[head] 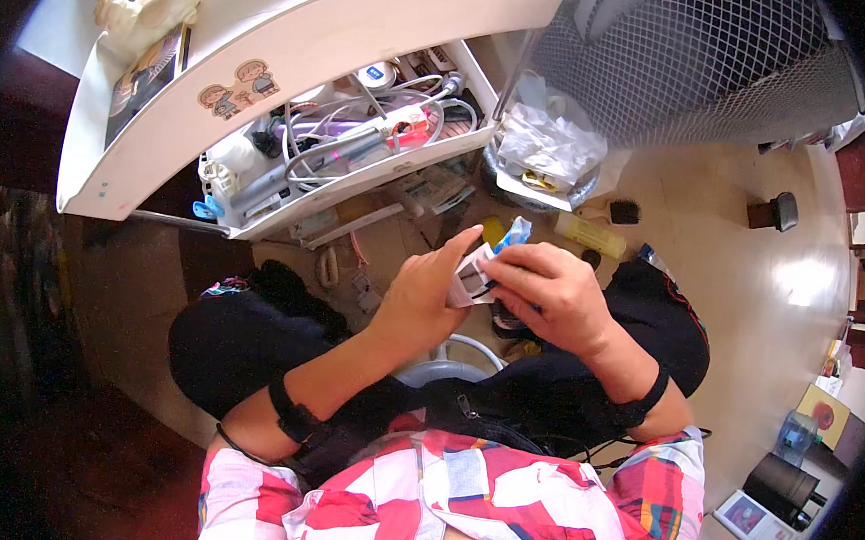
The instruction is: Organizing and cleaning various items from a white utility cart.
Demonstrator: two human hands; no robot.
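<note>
My left hand [422,288] holds a small white box [462,296], gripping it between thumb and fingers with the forefinger raised along its far side. From the other side, the bent fingers of my right hand [555,294] pinch the box at its edge. A thin dark strip [484,290] shows beside these fingertips; what it belongs to is unclear. Just beyond the hands are a crumpled blue and clear plastic packet [514,234] and a yellow object [493,231]. Whatever lies inside the box cannot be made out.
A white drawer [356,174] ahead holds tangled cables and small items, below a white shelf [306,35]. Right of it stands a bin [543,187] with crumpled white plastic. A yellow-green tube [590,236] and a hairbrush [623,212] lie on the floor. Black mesh [688,62] hangs at upper right.
</note>
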